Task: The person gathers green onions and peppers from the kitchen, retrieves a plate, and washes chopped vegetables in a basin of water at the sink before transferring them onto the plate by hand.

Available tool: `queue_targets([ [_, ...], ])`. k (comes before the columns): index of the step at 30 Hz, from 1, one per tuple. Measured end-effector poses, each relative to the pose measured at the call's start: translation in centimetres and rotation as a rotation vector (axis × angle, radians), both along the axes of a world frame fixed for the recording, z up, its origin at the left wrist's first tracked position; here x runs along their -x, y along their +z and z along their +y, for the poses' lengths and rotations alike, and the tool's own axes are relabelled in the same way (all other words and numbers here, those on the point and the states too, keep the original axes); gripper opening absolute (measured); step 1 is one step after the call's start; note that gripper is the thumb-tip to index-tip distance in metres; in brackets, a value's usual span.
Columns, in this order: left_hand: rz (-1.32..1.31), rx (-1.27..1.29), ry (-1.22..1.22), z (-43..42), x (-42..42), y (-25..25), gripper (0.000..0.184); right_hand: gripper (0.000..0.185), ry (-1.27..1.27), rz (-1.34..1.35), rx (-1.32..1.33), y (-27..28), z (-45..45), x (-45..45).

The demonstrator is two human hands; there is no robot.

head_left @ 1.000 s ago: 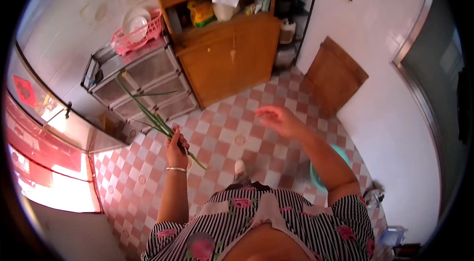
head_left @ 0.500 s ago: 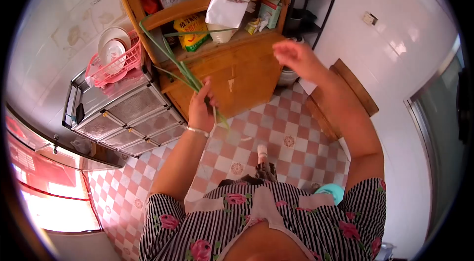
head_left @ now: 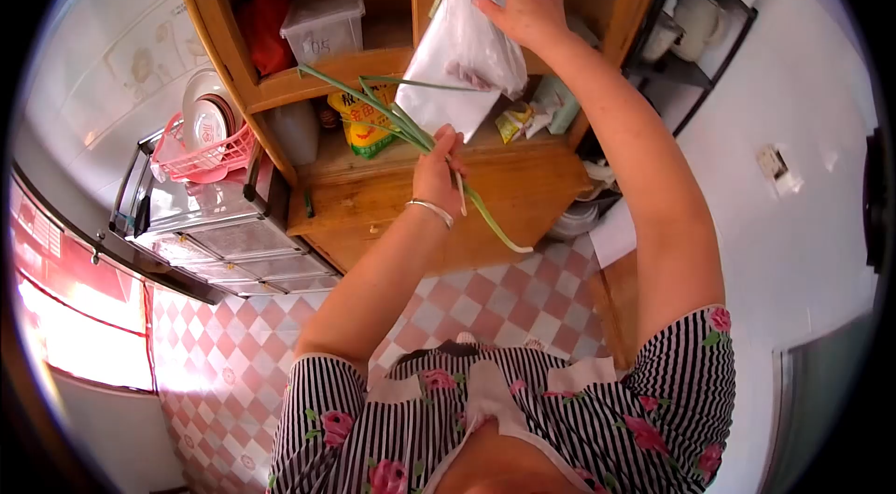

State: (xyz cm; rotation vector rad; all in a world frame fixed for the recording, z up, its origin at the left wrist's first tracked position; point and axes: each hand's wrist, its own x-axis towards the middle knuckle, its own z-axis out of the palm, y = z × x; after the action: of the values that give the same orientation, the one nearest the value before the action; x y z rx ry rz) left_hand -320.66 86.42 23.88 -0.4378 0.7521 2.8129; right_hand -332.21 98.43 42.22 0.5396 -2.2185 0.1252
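Observation:
Several long green onions (head_left: 403, 125) are gripped in my left hand (head_left: 439, 173), their green tops pointing up and left and a pale end curving down right. My right hand (head_left: 525, 7) reaches up to the white plastic bag (head_left: 467, 46) hanging at the front of the wooden cabinet (head_left: 401, 186). Its thumb and fingers are apart at the bag's upper right side. Whether the fingertips touch the plastic is unclear.
On the cabinet shelves are a clear plastic box (head_left: 324, 24), a red bag (head_left: 267, 27) and a yellow packet (head_left: 362, 123). A pink basket with dishes (head_left: 205, 153) stands left on a drawer unit (head_left: 233, 237). A black rack (head_left: 686, 69) is at the right.
The cabinet is nearer in view. My right hand has risen from over the floor to the hanging bag. My left hand has moved up and right with the green onions.

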Motion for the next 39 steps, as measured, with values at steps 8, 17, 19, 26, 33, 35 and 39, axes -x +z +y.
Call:
queue_targets([
  [8,0.002,0.035,0.033,2.7,5.3,0.4,0.019,0.024,0.014,0.061,0.142,0.0,-0.6,7.1],
  [17,0.012,-0.022,-0.048,2.8,8.4,1.0,0.031,0.012,0.242,0.081,0.629,2.9,-2.2,5.6],
  [19,0.048,-0.064,-0.062,2.7,8.2,2.3,0.035,0.022,0.265,-0.086,0.631,4.6,-1.9,4.2],
  [26,0.043,-0.106,-0.067,2.2,9.8,2.6,0.023,0.011,0.761,-0.108,0.917,1.4,1.6,2.4],
  [33,0.058,-0.109,-0.070,2.6,10.1,1.9,0.018,0.013,0.838,-0.323,0.708,-2.6,7.1,-5.0],
  [35,0.065,-0.106,-0.069,2.8,10.4,1.4,0.018,0.016,0.605,-0.353,0.966,-1.9,6.6,-5.8],
  [39,0.058,-0.073,-0.046,3.0,10.2,1.4,0.017,0.024,0.248,0.100,0.805,2.0,7.9,-4.3],
])
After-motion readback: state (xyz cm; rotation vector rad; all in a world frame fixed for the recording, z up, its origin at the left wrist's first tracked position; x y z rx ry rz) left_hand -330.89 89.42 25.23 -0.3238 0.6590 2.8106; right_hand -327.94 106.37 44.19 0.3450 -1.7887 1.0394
